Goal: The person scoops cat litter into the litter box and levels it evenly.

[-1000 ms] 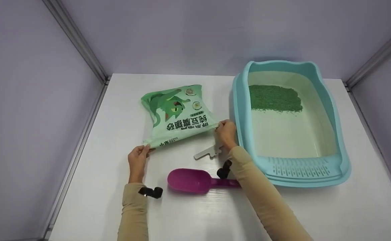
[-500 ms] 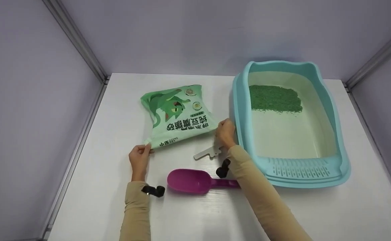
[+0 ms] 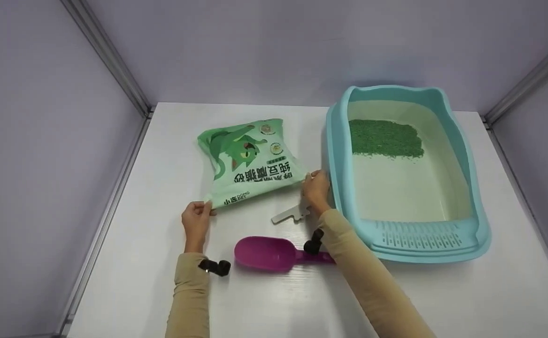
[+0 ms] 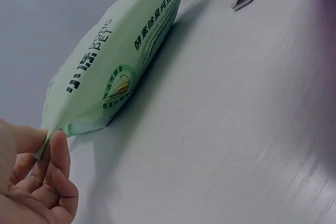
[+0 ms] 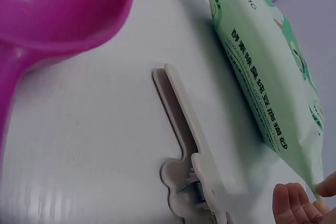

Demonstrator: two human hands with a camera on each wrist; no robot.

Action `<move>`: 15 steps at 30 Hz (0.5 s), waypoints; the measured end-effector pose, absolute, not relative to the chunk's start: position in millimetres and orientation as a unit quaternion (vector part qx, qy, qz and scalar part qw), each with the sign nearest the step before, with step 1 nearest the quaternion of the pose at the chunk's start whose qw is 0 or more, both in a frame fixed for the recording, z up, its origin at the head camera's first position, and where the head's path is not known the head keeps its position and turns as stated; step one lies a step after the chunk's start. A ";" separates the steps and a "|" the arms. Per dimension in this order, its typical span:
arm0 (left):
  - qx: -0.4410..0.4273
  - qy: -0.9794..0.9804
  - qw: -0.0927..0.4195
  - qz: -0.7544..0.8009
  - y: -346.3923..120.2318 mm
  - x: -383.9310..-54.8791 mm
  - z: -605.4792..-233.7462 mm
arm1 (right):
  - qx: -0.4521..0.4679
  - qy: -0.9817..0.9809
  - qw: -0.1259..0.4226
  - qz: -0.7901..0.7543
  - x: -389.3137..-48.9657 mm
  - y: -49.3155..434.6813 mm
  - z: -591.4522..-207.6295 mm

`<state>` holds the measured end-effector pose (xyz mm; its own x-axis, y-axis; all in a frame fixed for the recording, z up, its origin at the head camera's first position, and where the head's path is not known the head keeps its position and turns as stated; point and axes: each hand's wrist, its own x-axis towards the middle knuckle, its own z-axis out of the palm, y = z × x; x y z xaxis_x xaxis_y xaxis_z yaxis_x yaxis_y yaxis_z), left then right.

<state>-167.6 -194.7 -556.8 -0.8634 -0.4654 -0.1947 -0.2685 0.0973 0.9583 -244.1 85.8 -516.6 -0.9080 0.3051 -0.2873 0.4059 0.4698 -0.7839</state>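
Note:
A light green cat litter bag (image 3: pixel 255 159) printed with a green cat lies on the table, its near edge stretched between both hands. My left hand (image 3: pixel 196 220) pinches the bag's near left corner between thumb and fingers, plain in the left wrist view. At the near right corner, beside the litter box, my right hand (image 3: pixel 317 188) pinches the bag between thumb and fingertips. A white sealing clip (image 5: pixel 184 129) with a metal spring lies just below the bag's edge, partly under the right hand in the head view.
A magenta scoop (image 3: pixel 266 254) lies in front of the bag, its handle passing under the right forearm. To the right stands a blue litter box (image 3: pixel 342 188) with a patch of green litter pellets (image 3: pixel 386 138) inside. Grey panels (image 3: pixel 274 51) wall the table's back and sides.
Both hands keep their pinch on the litter bag and shift only slightly. The left hand has edged a little to the right; the bag, clip and scoop stay in place.

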 end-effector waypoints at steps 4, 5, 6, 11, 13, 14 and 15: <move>0.253 -0.741 0.070 -0.619 -195.2 -167.5 -556.9 | 0.206 0.864 0.034 -0.458 -239.6 83.2 -518.9; 0.253 -0.741 0.068 -0.618 -195.4 -167.5 -556.8 | 0.205 0.869 0.028 -0.450 -238.8 82.7 -519.1; 0.254 -0.741 0.067 -0.618 -195.4 -167.6 -556.7 | 0.203 0.871 0.028 -0.447 -237.8 82.2 -519.2; 0.261 -0.742 0.064 -0.615 -195.9 -168.7 -556.9 | 0.184 0.882 0.028 -0.432 -232.2 79.5 -518.4; 0.263 -0.741 0.060 -0.615 -196.1 -169.1 -557.1 | 0.173 0.889 0.018 -0.424 -229.2 78.7 -517.9; 0.263 -0.741 0.057 -0.615 -196.2 -169.3 -557.1 | 0.168 0.893 0.013 -0.418 -227.7 78.4 -517.7; 0.264 -0.740 0.055 -0.616 -196.3 -169.4 -557.0 | 0.162 0.897 0.006 -0.410 -226.0 78.2 -517.4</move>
<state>-169.4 -196.3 -557.0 -0.8548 -0.4580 -0.2443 -0.3235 0.1019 0.9407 -226.0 78.2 -517.4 -0.9471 0.2867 -0.1441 0.2965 0.6103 -0.7346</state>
